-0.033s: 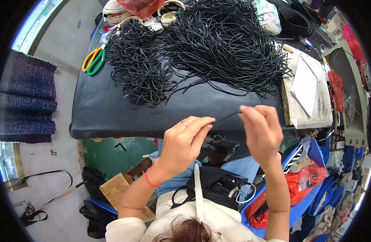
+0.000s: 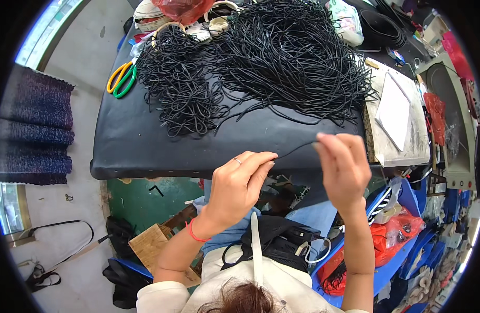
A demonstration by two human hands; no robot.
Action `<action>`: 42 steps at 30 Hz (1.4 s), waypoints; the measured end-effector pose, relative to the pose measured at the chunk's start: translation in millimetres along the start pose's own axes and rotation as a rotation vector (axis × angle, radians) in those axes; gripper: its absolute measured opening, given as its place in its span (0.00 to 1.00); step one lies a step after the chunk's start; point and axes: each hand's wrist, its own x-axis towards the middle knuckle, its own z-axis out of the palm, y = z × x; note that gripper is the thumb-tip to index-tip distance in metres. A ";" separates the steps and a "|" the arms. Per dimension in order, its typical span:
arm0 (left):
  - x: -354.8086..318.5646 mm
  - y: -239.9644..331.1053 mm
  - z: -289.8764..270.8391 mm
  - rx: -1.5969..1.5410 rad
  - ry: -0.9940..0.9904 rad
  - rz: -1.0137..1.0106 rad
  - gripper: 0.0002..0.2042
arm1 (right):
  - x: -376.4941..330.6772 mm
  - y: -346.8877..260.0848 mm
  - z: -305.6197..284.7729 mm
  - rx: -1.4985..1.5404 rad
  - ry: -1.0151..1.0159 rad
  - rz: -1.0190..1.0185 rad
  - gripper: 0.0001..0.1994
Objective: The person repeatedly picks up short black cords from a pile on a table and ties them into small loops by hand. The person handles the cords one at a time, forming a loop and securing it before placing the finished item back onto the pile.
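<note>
Just above the front edge of the black-covered table (image 2: 130, 151), a thin black cord (image 2: 298, 148) runs between my two hands. My left hand (image 2: 235, 180) pinches one part of it between thumb and fingertips. My right hand (image 2: 346, 169) holds the other part in a fingertip pinch, a little higher and to the right. The stretch between them sags slightly. Beyond my hands lies a big heap of black cords (image 2: 297, 57), and to its left a smaller, curlier tangle of black cords (image 2: 185, 83).
Scissors (image 2: 122, 79) with yellow and green handles lie at the table's left. A white sheet (image 2: 394, 112) rests on a worn board (image 2: 373, 141) at the right. Below on the right, a blue bin (image 2: 331, 297) holds red plastic bags (image 2: 401, 227). A wooden piece (image 2: 151, 248) sits lower left.
My right hand has shifted slightly right and up, and the cord between my hands shows longer. My left hand stays in place.
</note>
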 end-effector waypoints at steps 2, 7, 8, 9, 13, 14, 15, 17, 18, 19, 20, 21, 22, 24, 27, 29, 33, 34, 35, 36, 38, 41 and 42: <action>-2.9 5.1 3.8 -0.161 -0.022 -0.148 0.07 | 4.7 -0.7 -0.2 -0.021 0.112 0.093 0.10; 4.8 11.6 9.5 -0.985 -0.103 -0.627 0.11 | 2.2 -17.5 17.8 0.042 0.054 0.164 0.07; 5.7 8.5 13.5 -1.061 -0.031 -0.603 0.11 | 1.3 -19.5 22.2 0.077 -0.003 0.111 0.08; 5.8 4.5 16.4 -1.105 0.005 -0.599 0.11 | -2.2 -24.3 26.2 0.136 -0.038 0.134 0.08; 6.4 -1.6 16.5 -1.133 0.025 -0.635 0.10 | -9.1 -26.3 31.9 0.250 -0.100 0.142 0.11; 5.5 -2.3 16.7 -1.147 0.027 -0.619 0.10 | -9.3 -26.3 32.5 0.265 -0.110 0.139 0.11; 4.6 -2.8 17.3 -1.161 0.029 -0.603 0.09 | -9.5 -26.5 33.1 0.320 -0.125 0.176 0.11; 4.7 -2.5 18.6 -1.257 0.088 -0.601 0.09 | -9.9 -26.9 33.9 0.431 -0.154 0.250 0.10; 6.9 -1.3 19.0 -1.338 0.146 -0.613 0.09 | -11.4 -26.7 32.3 0.397 -0.166 0.252 0.10; 8.6 -1.4 19.3 -1.419 0.205 -0.625 0.08 | -14.0 -25.6 28.9 0.364 -0.179 0.253 0.10; 9.1 -6.2 17.2 -1.477 0.156 -0.633 0.08 | -14.9 -23.2 24.6 0.331 -0.190 0.252 0.10; 7.8 -15.3 12.8 -1.534 0.106 -0.639 0.08 | -15.6 -19.2 20.4 0.303 -0.175 0.244 0.09; 6.9 -20.7 8.9 -1.591 0.055 -0.646 0.08 | -14.5 -17.9 18.0 0.267 -0.169 0.220 0.09; 6.9 -18.3 7.3 -1.370 -0.028 -0.737 0.08 | -12.8 -15.1 14.1 0.187 -0.155 0.179 0.09; 5.6 -10.2 5.7 -1.195 -0.126 -0.753 0.10 | -10.1 -18.8 20.8 0.159 -0.150 0.042 0.08; 3.5 -10.9 5.0 -1.156 -0.188 -0.683 0.09 | -10.3 -21.6 24.5 0.183 -0.139 0.019 0.08; 4.0 -8.3 3.2 -0.983 -0.152 -0.577 0.07 | -14.2 -17.8 16.1 0.146 -0.173 0.072 0.09; 4.7 -7.7 2.6 -0.935 -0.136 -0.564 0.06 | -13.7 -13.2 8.9 0.093 -0.201 0.082 0.09; 4.1 -8.3 2.9 -0.845 -0.128 -0.554 0.07 | -12.3 -12.3 1.7 0.026 -0.274 0.036 0.09; 2.5 -8.4 5.0 -0.763 -0.130 -0.546 0.07 | -4.9 -17.8 -4.4 0.021 -0.323 -0.039 0.10; -0.5 -4.5 5.8 -0.436 -0.239 -0.461 0.06 | 8.6 -27.4 -14.2 0.004 -0.416 -0.187 0.10; 0.3 7.2 -1.9 -0.312 -0.415 -0.178 0.07 | 14.8 -4.9 -3.7 0.224 -0.443 0.019 0.06; 1.6 5.6 -3.2 -0.532 -0.361 -0.318 0.08 | 10.7 4.2 1.4 0.375 -0.418 0.179 0.04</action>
